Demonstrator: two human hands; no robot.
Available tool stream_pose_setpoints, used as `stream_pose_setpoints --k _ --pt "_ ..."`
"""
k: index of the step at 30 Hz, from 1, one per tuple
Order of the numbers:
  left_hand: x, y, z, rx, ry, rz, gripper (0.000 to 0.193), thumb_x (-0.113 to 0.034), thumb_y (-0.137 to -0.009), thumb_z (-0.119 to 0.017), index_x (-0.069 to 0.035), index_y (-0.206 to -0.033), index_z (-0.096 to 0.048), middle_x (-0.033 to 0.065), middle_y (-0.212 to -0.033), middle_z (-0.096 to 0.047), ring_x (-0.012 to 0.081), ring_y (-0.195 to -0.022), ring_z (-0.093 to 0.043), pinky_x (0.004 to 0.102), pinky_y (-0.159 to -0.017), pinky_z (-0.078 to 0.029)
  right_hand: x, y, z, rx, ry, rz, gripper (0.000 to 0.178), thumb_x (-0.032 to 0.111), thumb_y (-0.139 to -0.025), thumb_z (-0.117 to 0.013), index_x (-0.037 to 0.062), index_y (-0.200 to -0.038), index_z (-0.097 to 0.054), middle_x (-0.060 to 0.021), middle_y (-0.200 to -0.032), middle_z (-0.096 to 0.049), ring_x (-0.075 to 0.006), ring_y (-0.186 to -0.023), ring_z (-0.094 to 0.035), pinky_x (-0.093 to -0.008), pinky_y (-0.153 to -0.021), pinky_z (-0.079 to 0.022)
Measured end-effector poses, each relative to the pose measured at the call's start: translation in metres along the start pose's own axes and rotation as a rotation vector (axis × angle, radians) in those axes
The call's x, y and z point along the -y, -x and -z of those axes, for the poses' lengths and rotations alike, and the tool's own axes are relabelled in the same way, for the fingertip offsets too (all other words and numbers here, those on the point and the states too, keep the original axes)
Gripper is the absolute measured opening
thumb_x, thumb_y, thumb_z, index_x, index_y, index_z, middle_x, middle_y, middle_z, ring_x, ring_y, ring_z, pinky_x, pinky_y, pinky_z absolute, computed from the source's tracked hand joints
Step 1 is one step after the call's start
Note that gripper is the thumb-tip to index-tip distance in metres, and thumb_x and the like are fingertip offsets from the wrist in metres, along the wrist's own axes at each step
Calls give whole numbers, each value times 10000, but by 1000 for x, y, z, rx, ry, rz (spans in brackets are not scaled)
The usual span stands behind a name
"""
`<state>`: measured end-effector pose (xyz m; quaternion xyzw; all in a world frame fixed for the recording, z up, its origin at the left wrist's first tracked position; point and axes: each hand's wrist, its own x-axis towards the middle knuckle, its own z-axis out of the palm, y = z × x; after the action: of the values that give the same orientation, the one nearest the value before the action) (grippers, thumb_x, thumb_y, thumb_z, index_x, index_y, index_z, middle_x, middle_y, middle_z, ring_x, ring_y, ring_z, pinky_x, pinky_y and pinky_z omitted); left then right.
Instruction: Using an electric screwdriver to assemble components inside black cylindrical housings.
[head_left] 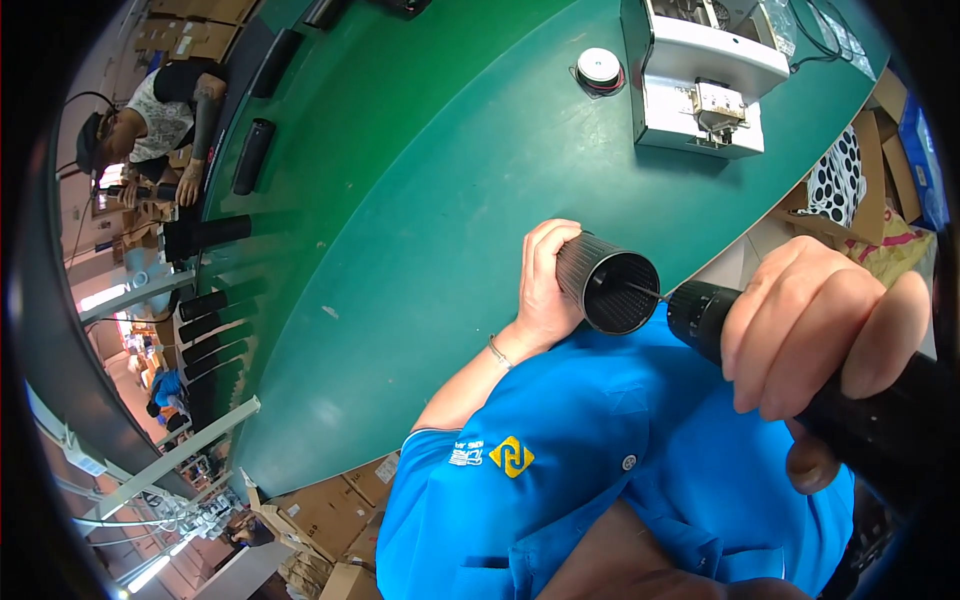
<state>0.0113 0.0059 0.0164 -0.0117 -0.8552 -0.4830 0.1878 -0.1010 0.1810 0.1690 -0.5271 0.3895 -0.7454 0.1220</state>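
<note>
My left hand [548,285] is wrapped round a black ribbed cylindrical housing [588,262], whose open end faces right. In my right hand [820,325] is a black electric screwdriver [692,312], gripped around its body. Its thin bit points left into the mouth of the housing; where the tip ends inside I cannot make out. Both hands are closed, close in front of my blue shirt, above the near edge of the green bench [440,250].
At the back right stands a white metal machine [700,90], beside a round white-topped part [600,68] with wires. Several black cylinders [254,157] line the bench's left side, where another person [165,115] works. Cardboard boxes [330,515] lie below; a box with dotted cloth [838,180] is at right.
</note>
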Motion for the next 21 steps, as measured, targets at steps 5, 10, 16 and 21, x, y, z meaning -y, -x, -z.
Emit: stream_pose_setpoints --k 5,10,16,21 --pt "3 0 1 -8 9 -8 570 57 -587 -654 -33 -1098 -420 119 -1071 -474 269 -949 -472 334 -843 -404 -7 2 -6 -12 -43 21 586 207 -670 -727 88 -1091 -337 -54 -768 -587 -164 -638 -629 -257 -572 -531" --pt "8 0 1 1 25 -73 607 30 -568 -680 -42 -1112 -420 123 -1076 -479 276 -947 -486 339 -837 -416 -3 2 -8 -8 -55 35 599 179 -658 -730 80 -1110 -348 -37 -748 -583 -158 -605 -618 -242 -548 -518" --pt "31 -8 42 43 -165 -38 630 -94 -599 -734 -25 -1132 -403 120 -1030 -504 231 -863 -530 313 -784 -453 50 -16 -7 -474 -249 375 369 242 -873 -518 54 -1162 -390 -77 -763 -548 -149 -615 -544 -299 -556 -456" --pt "62 -70 117 -18 351 691 487 -260 -751 -645 19 -1090 -435 153 -927 -541 194 -760 -557 305 -625 -483 38 17 22 -649 -105 202 440 151 -796 -530 24 -1185 -368 -59 -697 -505 -127 -558 -487 -246 -536 -387"
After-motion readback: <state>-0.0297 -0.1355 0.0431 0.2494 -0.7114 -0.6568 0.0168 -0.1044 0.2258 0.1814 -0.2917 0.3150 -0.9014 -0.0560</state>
